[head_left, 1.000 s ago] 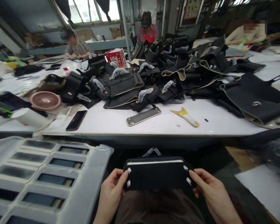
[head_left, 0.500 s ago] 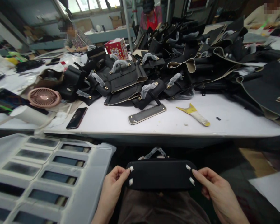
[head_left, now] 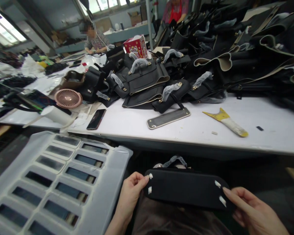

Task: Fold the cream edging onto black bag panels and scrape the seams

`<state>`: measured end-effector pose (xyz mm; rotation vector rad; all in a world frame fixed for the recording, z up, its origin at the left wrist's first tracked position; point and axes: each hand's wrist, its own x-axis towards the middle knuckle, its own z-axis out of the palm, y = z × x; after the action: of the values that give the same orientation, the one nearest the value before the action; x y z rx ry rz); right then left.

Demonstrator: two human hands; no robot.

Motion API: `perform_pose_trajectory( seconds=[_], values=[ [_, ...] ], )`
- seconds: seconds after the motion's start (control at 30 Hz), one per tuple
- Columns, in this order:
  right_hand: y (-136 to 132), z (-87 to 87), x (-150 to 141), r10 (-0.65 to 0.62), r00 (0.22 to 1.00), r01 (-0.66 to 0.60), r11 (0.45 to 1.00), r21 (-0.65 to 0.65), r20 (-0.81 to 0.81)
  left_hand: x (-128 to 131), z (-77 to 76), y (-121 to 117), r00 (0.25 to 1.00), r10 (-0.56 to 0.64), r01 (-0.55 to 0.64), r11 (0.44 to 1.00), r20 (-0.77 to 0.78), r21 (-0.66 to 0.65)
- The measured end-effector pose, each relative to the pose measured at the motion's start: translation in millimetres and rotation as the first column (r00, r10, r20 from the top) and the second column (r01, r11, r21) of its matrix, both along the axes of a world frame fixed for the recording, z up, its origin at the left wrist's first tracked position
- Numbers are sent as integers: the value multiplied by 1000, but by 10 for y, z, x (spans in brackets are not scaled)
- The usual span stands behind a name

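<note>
The left hand (head_left: pixel 133 192) pinches a flat, round-cornered black panel (head_left: pixel 183 189) with white tabs (head_left: pixel 150 190) below the front edge of the counter (head_left: pixel 127 125). Its right end, gripped by the right hand (head_left: pixel 250 203), has just dipped, suggesting repositioning.

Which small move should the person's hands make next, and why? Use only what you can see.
Probably a light press with the right hand on the two white tabs nearest it: its thumb lies beside them at that end of the black piece, while the left hand holds the opposite end, which should help steady it.
</note>
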<state>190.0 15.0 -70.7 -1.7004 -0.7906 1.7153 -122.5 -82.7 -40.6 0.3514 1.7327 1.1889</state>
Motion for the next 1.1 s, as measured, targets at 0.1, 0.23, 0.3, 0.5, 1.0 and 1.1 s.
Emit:
perform_pose_trajectory(
  seconds=[0.1,0.23,0.3,0.5,1.0,1.1],
  values=[
    [-1,-52,24,4,1000,-4,1000,1,-22,-14,-17,-1,1000,10,-10,1000,3,-12],
    [22,7,-18,-30,999,29,999,-16,-33,-9,0,9,1000,1,-1,1000,15,-3],
    [31,77,-60,-24,999,24,1000,-11,-44,4,21,14,1000,-5,6,1000,20,-5],
    [45,138,-105,-17,997,21,998,54,-79,-2,-2,45,999,-20,23,997,32,-80],
    [35,121,-108,-3,999,7,996,85,-46,4,-64,56,999,-17,14,997,-47,-75],
    [31,113,-103,2,1000,0,996,91,-25,-33,-113,39,999,-22,19,998,-40,-62]
  ],
)
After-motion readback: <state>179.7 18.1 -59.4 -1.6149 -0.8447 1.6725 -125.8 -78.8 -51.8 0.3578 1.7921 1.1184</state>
